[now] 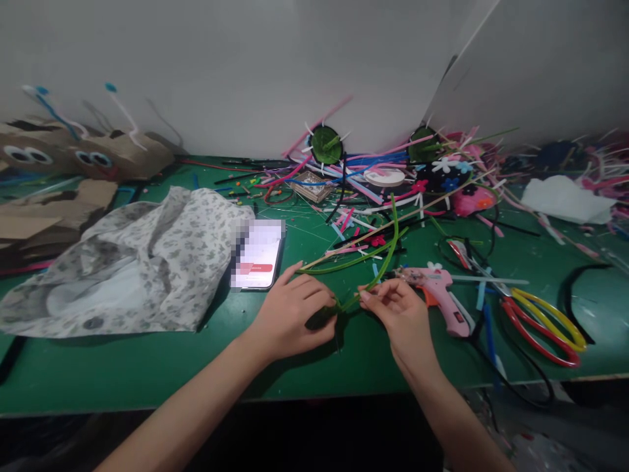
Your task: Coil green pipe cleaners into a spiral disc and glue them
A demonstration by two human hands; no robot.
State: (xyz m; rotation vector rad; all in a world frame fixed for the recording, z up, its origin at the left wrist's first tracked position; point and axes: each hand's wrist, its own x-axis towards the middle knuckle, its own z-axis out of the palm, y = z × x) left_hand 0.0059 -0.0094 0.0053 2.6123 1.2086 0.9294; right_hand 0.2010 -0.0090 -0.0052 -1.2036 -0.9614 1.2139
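My left hand (297, 314) is closed around a dark green fuzzy piece (322, 318), most of it hidden by the fingers. Thin green strands run from it toward my right hand (400, 308), which pinches a bright green pipe cleaner (388, 259) between thumb and fingertips. The pipe cleaner's free end rises and bends above both hands. Just behind them, more green strips and a thin wooden stick (354, 242) lie across the table. A pink hot glue gun (445, 295) rests right beside my right hand.
A phone (258, 252) and a patterned cloth (162, 262) lie left on the green table (147, 377). Scissors with red and yellow handles (545, 324) are at right. Behind are scattered pipe cleaners (373, 164), round green-centred pieces (327, 144), white tissue (570, 196) and cardboard shapes (122, 154).
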